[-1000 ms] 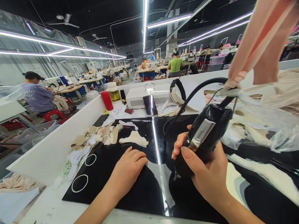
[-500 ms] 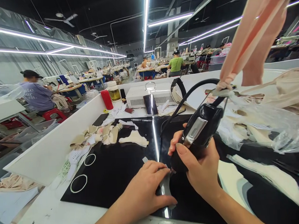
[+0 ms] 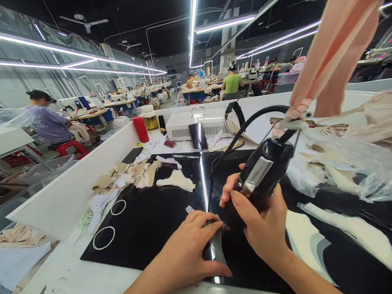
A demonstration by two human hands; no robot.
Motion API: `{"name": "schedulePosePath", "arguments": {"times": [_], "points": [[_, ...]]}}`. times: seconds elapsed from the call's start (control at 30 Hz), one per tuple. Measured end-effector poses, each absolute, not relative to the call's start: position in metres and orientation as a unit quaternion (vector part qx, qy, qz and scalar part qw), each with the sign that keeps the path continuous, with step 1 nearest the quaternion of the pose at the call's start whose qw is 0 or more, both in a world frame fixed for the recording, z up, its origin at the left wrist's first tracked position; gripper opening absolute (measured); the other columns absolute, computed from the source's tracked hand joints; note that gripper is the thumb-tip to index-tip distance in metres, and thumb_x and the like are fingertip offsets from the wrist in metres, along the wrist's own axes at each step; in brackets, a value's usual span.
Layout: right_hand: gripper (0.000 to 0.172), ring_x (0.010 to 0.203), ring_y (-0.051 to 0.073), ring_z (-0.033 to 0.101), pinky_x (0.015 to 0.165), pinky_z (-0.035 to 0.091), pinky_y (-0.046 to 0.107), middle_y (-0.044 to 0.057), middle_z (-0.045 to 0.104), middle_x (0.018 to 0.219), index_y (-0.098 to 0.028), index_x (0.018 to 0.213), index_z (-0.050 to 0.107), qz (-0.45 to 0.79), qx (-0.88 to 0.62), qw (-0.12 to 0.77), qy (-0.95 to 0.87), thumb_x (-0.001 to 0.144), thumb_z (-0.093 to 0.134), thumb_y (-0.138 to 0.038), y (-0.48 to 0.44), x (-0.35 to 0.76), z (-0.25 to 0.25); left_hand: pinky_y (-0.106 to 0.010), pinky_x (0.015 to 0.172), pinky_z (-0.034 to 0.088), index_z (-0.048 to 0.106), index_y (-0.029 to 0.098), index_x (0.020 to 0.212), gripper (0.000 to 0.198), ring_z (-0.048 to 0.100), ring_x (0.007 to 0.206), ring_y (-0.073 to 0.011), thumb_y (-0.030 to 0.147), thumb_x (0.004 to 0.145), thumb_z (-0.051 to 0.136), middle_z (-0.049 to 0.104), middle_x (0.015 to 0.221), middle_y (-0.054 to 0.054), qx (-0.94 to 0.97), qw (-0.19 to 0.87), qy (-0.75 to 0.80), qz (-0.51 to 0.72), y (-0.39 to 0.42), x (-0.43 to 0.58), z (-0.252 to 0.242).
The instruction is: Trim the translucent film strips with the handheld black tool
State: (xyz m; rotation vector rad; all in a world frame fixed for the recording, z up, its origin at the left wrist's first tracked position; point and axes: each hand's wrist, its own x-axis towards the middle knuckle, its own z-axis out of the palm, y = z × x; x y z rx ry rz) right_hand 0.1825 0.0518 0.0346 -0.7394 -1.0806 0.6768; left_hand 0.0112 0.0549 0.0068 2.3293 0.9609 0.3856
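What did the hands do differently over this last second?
The left hand slid right across the black mat and now presses a pale strip beside the tip of the black corded tool. The right hand still grips that tool, shifted slightly left. The fabric scraps stayed put.

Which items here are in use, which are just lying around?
In use: black corded tool in right hand; grey strip under left hand; black mat.
Lying about: white rings; beige scraps; red cylinder; phone; plastic bag.
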Motion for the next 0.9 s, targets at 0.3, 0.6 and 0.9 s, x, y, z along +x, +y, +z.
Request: {"name": "schedulePosePath", "arguments": {"times": [0.3, 0.6, 0.9], "points": [[0.034, 0.068, 0.017, 0.064, 0.061, 0.059, 0.032, -0.003, 0.067, 0.090, -0.032, 0.118, 0.057, 0.339, -0.310, 0.733, -0.502, 0.090, 0.075, -0.026, 0.045, 0.184, 0.032, -0.048, 0.116, 0.044, 0.058, 0.031, 0.146, 0.086, 0.049, 0.136, -0.0331, 0.046, 0.070, 0.096, 0.056, 0.148, -0.009, 0.878, 0.285, 0.350, 0.158, 0.054, 0.011, 0.004], [0.035, 0.067, 0.016, 0.065, 0.061, 0.059, 0.031, -0.002, 0.067, 0.088, -0.032, 0.119, 0.057, 0.343, -0.306, 0.737, -0.496, 0.091, 0.075, -0.025, 0.043, 0.181, 0.033, -0.047, 0.115, 0.045, 0.062, 0.027, 0.141, 0.080, 0.050, 0.135, -0.0328, 0.046, 0.070, 0.096, 0.058, 0.144, -0.009, 0.878, 0.285, 0.351, 0.161, 0.053, 0.013, 0.005], [0.033, 0.067, 0.016, 0.065, 0.061, 0.058, 0.031, -0.002, 0.066, 0.089, -0.032, 0.116, 0.059, 0.368, -0.309, 0.739, -0.473, 0.090, 0.079, -0.034, 0.034, 0.181, 0.034, -0.050, 0.116, 0.044, 0.060, 0.029, 0.144, 0.084, 0.049, 0.136, -0.0336, 0.047, 0.070, 0.096, 0.057, 0.147, -0.009, 0.880, 0.279, 0.349, 0.162, 0.054, 0.012, 0.004]]}}
